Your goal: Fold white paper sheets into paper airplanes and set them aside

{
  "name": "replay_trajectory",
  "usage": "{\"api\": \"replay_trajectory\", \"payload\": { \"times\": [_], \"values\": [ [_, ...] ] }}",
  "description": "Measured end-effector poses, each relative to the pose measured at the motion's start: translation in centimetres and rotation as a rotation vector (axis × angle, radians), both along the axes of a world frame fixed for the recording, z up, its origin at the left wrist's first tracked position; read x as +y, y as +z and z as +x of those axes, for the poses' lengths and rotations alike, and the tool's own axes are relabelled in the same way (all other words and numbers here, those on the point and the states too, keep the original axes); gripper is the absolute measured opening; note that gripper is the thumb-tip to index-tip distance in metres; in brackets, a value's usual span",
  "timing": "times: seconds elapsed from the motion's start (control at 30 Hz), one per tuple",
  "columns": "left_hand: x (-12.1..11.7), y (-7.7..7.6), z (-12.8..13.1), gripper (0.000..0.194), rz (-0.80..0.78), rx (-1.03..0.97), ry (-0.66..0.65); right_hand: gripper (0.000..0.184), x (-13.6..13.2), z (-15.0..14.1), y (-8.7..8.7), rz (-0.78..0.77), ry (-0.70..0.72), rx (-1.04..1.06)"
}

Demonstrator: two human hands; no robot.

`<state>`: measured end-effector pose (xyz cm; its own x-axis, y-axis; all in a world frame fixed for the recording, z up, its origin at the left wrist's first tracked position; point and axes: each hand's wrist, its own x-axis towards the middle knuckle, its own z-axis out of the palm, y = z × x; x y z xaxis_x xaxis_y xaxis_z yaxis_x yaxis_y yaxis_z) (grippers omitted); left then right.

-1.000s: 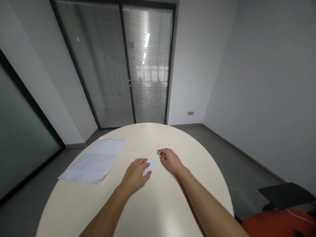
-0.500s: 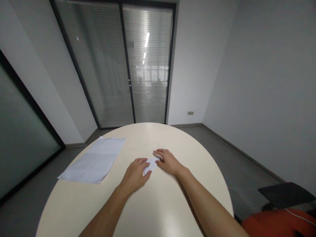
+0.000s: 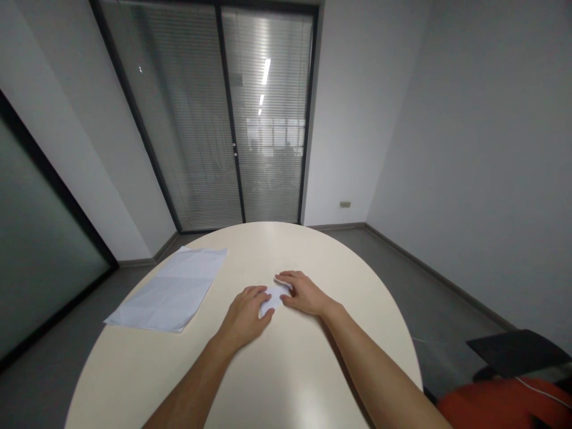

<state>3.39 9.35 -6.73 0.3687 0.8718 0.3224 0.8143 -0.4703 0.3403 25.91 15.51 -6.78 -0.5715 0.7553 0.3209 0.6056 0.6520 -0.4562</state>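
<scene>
A small piece of folded white paper (image 3: 270, 300) lies on the table between my hands. My left hand (image 3: 247, 314) grips its left end, thumb near the lower edge and fingers curled over the upper side. At the right end, my right hand (image 3: 302, 292) has its thumb and fingers around the paper's edge, the index finger reaching along the far side. The fingers partly cover the paper, so its full folded shape is hidden.
A large creased sheet of white paper (image 3: 174, 290) lies at the left of the round cream table (image 3: 286, 381). An orange seat (image 3: 496, 405) with a black part stands at the lower right. Glass doors with blinds (image 3: 268, 179) are beyond the table.
My right hand's fingertips have shifted slightly left over the folded paper. The left hand and the large sheet stay where they were.
</scene>
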Motion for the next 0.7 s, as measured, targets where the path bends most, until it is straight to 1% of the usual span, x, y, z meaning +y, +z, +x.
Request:
{"api": "replay_trajectory", "payload": {
  "times": [0.13, 0.43, 0.6, 0.7],
  "values": [
    [0.03, 0.00, 0.03, 0.029, 0.004, -0.006, -0.003, 0.060, 0.05, 0.04, 0.12, -0.025, 0.017, 0.000],
    [0.06, 0.01, -0.01, 0.026, 0.012, -0.033, -0.013, 0.064, -0.01, 0.07, 0.23, -0.019, 0.016, -0.013],
    [-0.03, 0.30, 0.03, 0.026, 0.004, -0.017, -0.011, 0.062, -0.07, 0.03, 0.33, -0.008, 0.015, -0.008],
    [-0.08, 0.42, 0.05, 0.025, -0.002, -0.012, -0.010, 0.054, 0.00, 0.07, 0.27, 0.005, 0.032, -0.023]
  ]
}}
